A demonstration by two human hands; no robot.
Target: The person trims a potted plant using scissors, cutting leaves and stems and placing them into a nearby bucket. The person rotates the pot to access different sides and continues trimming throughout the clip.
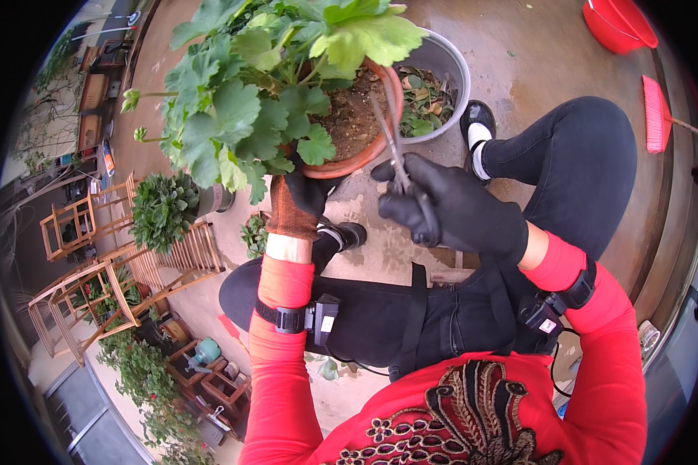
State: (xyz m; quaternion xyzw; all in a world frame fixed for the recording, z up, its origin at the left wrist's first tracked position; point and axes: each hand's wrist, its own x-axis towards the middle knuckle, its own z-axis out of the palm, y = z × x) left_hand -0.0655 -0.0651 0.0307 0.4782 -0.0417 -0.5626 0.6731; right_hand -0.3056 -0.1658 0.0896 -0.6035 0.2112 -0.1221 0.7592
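A leafy green potted plant stands in a terracotta pot at the top centre. My left hand, in a brown and black glove, is at the pot's near side; the foliage and pot rim hide its fingertips, so its hold is unclear. My right hand, in a black glove, holds scissors by the handles, with the slightly blurred blades pointing up over the pot's right rim. Soil shows inside the pot. Just behind it, a grey plastic tub holds cut leaves.
A red bucket and a red dustpan with a pink brush lie at the upper right. Wooden stands, a bushy potted plant and a small plant are on the left. My shoes are near the tub and pot.
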